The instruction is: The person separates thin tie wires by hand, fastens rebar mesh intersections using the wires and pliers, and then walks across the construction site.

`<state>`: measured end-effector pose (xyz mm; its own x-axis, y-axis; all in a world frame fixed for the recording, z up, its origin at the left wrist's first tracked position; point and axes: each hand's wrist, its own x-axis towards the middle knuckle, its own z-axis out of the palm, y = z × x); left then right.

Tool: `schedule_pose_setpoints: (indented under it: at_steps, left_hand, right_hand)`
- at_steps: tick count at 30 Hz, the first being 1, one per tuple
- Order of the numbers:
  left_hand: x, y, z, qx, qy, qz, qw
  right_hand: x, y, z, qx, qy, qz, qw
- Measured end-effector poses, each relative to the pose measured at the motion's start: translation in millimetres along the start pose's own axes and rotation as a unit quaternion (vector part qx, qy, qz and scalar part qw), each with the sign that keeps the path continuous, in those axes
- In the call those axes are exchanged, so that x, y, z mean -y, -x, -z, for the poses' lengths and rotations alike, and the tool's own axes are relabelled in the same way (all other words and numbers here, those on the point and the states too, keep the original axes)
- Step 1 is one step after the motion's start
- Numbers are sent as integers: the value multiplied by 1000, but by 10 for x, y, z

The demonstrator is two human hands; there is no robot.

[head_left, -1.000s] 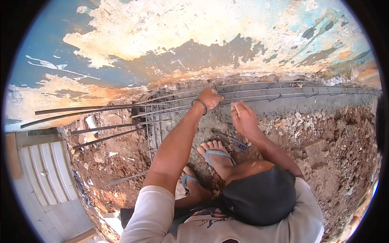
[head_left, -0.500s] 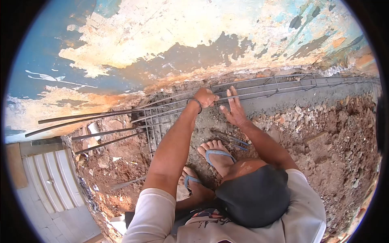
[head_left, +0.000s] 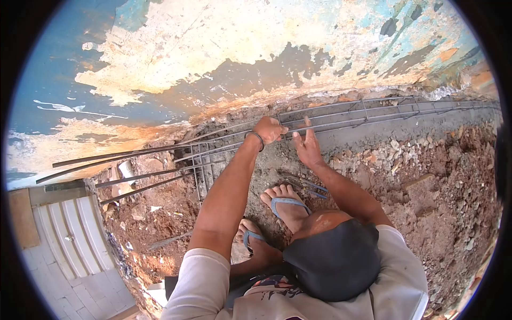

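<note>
Long steel bars tied with stirrups form a rebar cage [head_left: 341, 118] along the foot of the wall. My left hand [head_left: 269, 129], with a dark band at its wrist, is closed at the cage bars; what its fingers pinch is too small to make out. Just to its right, my right hand [head_left: 308, 145] has its thumb and fingers apart, with the fingertips at the lower bars. Grey concrete [head_left: 373, 130] lies under the cage. A blue-handled tool [head_left: 314, 186] rests on the ground below my right hand.
Bar ends [head_left: 80, 161] stick out at the left. A peeling painted wall [head_left: 213, 48] rises behind the cage. Crossing bars [head_left: 201, 173] stand left of my sandalled feet [head_left: 288, 205]. Rubble and soil [head_left: 426, 197] cover the right side; a white ribbed panel [head_left: 69, 237] is at lower left.
My right hand has opened from a closed pose and moved slightly up and left to the bars. My left hand stays closed at the cage. The view has shifted slightly.
</note>
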<state>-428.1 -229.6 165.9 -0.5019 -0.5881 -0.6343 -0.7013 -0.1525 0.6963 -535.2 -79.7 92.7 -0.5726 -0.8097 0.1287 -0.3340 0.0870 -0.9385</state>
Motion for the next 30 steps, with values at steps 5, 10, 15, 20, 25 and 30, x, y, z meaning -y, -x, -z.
schedule_pose_setpoints:
  at_steps: [5, 10, 15, 20, 25, 30]
  left_hand:
    - [57, -49, -10, -4, -13, -14, 1000]
    - [102, -51, -16, -2, 21, -14, 1000]
    - [91, -39, -15, -16, 10, -15, 1000]
    - [49, 53, 2, -24, 54, -39, 997]
    - [228, 277, 66, -22, -3, -143, 989]
    - [435, 610, -223, -201, -245, -343, 884]
  right_hand:
    - [-161, 70, -102, 124, -74, 18, 989]
    - [-127, 17, -154, 112, -27, 6, 993]
    - [177, 30, 43, 158, 15, 34, 987]
    - [421, -271, 130, 274, -48, -128, 952]
    - [627, -535, 284, 357, -108, -260, 891]
    - [669, -690, 275, 386, 91, -137, 908]
